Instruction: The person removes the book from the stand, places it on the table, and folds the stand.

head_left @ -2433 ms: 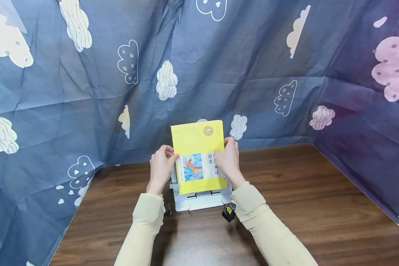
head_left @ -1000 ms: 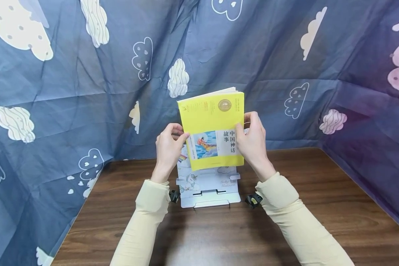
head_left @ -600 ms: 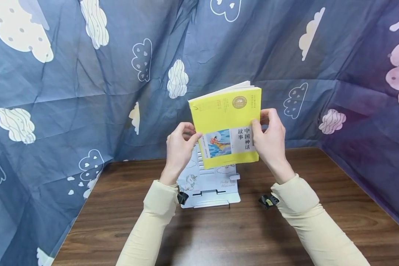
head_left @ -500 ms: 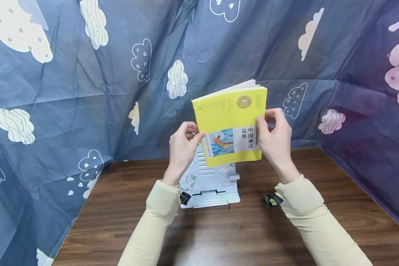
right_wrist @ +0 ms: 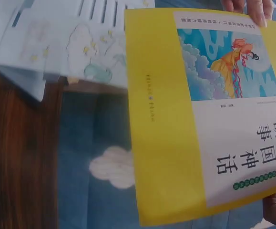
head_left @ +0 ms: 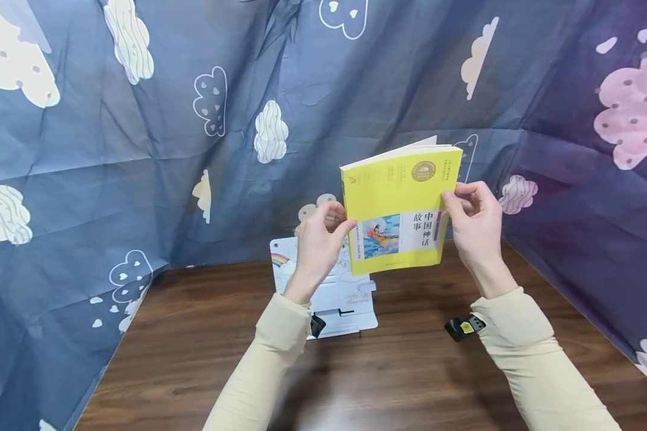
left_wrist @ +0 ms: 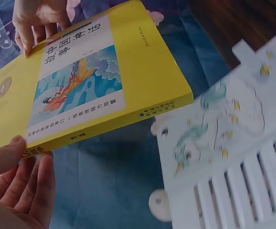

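Observation:
A yellow paperback book is held up in the air, its front cover towards me and tilted a little. My left hand pinches its spine edge, thumb on the cover and fingers behind, as the left wrist view also shows. On the opposite edge my right hand pinches the book with the thumb in front. Behind and below the book, a white bookstand with unicorn and rainbow prints stands on the table, partly hidden by the book and my left hand. In the left wrist view the bookstand's slots show, apart from the book.
The dark wooden table runs back to a blue cloud-patterned cloth hanging behind it and along the right side. Black wrist devices sit at both cuffs.
Both hands have lifted the book off the bookstand and carried it up and to the right. The stand's printed panel has come into view. The head view has shifted slightly.

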Demonstrator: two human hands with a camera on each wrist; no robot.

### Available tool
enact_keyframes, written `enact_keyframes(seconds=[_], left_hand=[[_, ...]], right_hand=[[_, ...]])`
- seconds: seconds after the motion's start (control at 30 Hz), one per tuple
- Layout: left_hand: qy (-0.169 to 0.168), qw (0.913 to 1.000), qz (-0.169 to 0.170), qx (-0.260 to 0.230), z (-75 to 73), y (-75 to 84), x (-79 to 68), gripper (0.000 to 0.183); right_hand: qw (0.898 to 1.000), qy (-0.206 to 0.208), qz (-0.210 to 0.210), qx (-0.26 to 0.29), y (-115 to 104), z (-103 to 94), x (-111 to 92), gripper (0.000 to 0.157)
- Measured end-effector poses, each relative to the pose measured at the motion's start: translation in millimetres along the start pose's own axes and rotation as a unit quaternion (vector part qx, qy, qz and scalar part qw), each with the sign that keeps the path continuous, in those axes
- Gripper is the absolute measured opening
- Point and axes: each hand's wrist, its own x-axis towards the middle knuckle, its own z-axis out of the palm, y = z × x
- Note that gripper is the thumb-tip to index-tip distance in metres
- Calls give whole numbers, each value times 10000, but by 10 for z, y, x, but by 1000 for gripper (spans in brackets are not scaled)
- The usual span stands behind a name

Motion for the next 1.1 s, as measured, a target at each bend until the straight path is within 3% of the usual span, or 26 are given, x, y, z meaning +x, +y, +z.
enact_keyframes(seconds=[0.13,0.33,0.6,0.77,1.1], left_hand=[[-21,9999,-95,-107,89,-37,-44,22],[-168,9968,-527,-578,338,-66,-96,21],[-477,9866,-1157,-1046,857,-143,-209,20],[-613,9747,-1541,-1501,1129,-186,-327,21],[-739,9661,-2148,-1228,1562,-283,-571,27]], right_hand=[[9998,14,115,-141,40,-55,28,7],[9907,-155,354,-1306,110,-268,117,11],[9616,-876,771,-2484,270,-758,158,27],[9348,-1316,1198,-3073,455,-1036,168,33],[8995,-1995,2025,-3318,757,-1390,125,35]])
